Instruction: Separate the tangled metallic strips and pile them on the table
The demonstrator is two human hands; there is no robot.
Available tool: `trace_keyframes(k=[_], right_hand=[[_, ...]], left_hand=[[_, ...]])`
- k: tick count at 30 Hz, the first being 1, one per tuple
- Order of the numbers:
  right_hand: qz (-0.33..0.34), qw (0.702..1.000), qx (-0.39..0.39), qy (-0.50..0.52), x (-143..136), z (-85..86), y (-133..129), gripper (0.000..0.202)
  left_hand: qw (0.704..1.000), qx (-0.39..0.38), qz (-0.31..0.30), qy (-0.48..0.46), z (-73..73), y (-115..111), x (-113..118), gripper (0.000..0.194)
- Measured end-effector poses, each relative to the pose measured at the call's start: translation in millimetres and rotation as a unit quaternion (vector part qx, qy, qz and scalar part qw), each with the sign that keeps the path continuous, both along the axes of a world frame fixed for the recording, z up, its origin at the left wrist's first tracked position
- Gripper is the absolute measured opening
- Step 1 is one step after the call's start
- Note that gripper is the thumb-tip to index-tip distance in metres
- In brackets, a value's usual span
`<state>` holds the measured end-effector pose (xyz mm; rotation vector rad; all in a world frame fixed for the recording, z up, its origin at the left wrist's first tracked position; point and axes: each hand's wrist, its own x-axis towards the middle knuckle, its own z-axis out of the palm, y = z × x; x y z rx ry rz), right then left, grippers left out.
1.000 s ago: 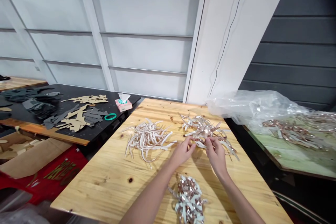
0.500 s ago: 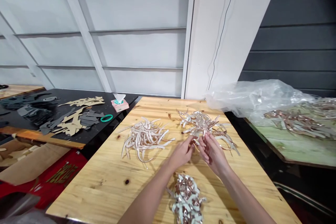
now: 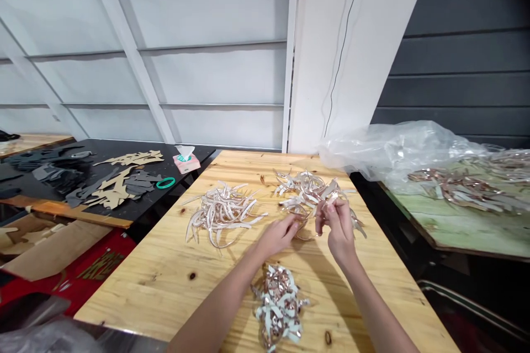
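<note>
Thin curved strips, shiny rose-gold on one face and whitish on the other, lie in a loose pile (image 3: 304, 185) at the far right of the wooden table. At this pile's near edge my left hand (image 3: 278, 236) pinches a strip (image 3: 305, 238) between thumb and fingers. My right hand (image 3: 339, 226) is to its right, raised a little, its fingertips closed on a strip whose ends are hard to make out. Left of both hands sits a second pile of strips (image 3: 223, 212). Closer to me, between my forearms, is a heap of short, curled pieces (image 3: 278, 306).
A dark table (image 3: 149, 204) at left holds beige and grey cut pieces, a green tape ring (image 3: 165, 182) and a tissue box (image 3: 187, 164). On the right, a greenish board (image 3: 426, 215) bears more strips beneath clear plastic sheeting (image 3: 385, 149). A red box (image 3: 103, 265) stands low left.
My hands have moved apart; the right one has risen and turned, its fingers now closed at the tips. The whole view has shifted slightly.
</note>
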<state>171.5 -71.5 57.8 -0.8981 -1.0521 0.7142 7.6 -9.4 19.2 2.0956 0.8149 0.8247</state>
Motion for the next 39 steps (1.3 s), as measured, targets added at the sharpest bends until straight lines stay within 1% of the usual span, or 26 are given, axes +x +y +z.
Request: trace_keyframes(k=[3, 5, 7, 9, 10, 12, 14, 15, 17, 20, 22, 24, 26, 28, 31, 33, 36, 37, 39], right_hand=[[-0.027, 0.994, 0.003, -0.103, 10.0, -7.7, 1.4, 0.026], [-0.030, 0.990, 0.008, -0.136, 16.1, -11.1, 2.7, 0.027], [-0.017, 0.993, 0.009, -0.119, 20.9, -11.2, 3.5, 0.025], [-0.009, 0.998, 0.010, -0.066, 23.3, -9.1, 3.2, 0.023], [-0.018, 0.999, 0.014, -0.040, 23.4, -7.9, 2.6, 0.021], [-0.062, 0.997, 0.035, -0.012, 21.4, -6.7, 0.4, 0.021], [-0.096, 0.994, 0.052, -0.006, 16.5, -7.9, -2.4, 0.022], [-0.097, 0.994, 0.052, -0.009, 13.2, -9.4, -3.7, 0.023], [-0.060, 0.997, 0.036, -0.042, 5.3, -13.6, -5.7, 0.026], [0.036, 0.991, 0.000, -0.125, -7.3, -19.5, -6.6, 0.031], [0.084, 0.988, -0.016, -0.126, -14.1, -19.9, -6.5, 0.032], [0.097, 0.994, -0.024, -0.050, -18.5, -15.1, -7.0, 0.029], [0.109, 0.991, -0.032, 0.067, -20.1, -5.6, -9.0, 0.027], [0.137, 0.975, -0.044, 0.171, -19.9, 5.4, -12.1, 0.027], [0.177, 0.949, -0.067, 0.252, -18.5, 15.4, -15.4, 0.027], [0.193, 0.936, -0.088, 0.280, -17.7, 15.5, -14.7, 0.027], [0.205, 0.914, -0.099, 0.335, -15.4, 9.9, -11.2, 0.023], [0.215, 0.903, -0.096, 0.360, -14.4, 7.7, -10.0, 0.020], [0.256, 0.872, -0.094, 0.406, -13.1, 3.1, -8.5, 0.017]], left_hand=[[1.000, 0.011, 0.004, -0.012, 0.5, 0.6, -0.9, 0.040], [1.000, 0.012, 0.014, -0.007, -0.4, 2.7, -1.7, 0.044], [1.000, 0.012, 0.021, 0.003, -1.7, 5.0, -2.2, 0.048], [1.000, 0.017, 0.020, 0.009, -2.3, 6.4, -2.4, 0.051], [1.000, 0.019, 0.015, 0.009, -2.3, 6.5, -2.4, 0.052], [1.000, 0.018, 0.003, 0.003, -1.7, 5.9, -2.6, 0.055], [1.000, 0.015, -0.002, -0.012, -1.1, 4.8, -3.0, 0.057], [1.000, 0.015, -0.003, -0.018, -1.0, 4.5, -3.2, 0.057], [1.000, 0.017, -0.007, -0.021, -1.6, 4.7, -3.5, 0.055], [1.000, 0.019, -0.008, 0.004, -4.2, 7.3, -3.3, 0.049], [0.999, 0.025, 0.003, 0.026, -6.7, 9.4, -2.8, 0.046], [0.999, 0.036, 0.012, 0.038, -9.7, 10.8, -2.1, 0.046], [0.998, 0.051, 0.016, 0.046, -12.3, 11.2, -1.3, 0.045], [0.996, 0.068, 0.020, 0.060, -13.7, 10.5, -0.6, 0.045], [0.994, 0.091, 0.014, 0.063, -12.8, 8.1, 0.0, 0.046], [0.995, 0.090, 0.021, 0.025, -10.9, 6.2, -0.5, 0.046], [0.995, 0.048, 0.033, -0.075, -8.6, 4.7, -2.9, 0.045], [0.993, 0.026, 0.024, -0.111, -8.2, 4.6, -3.7, 0.044], [0.983, -0.020, -0.004, -0.180, -7.0, 4.7, -4.7, 0.045]])
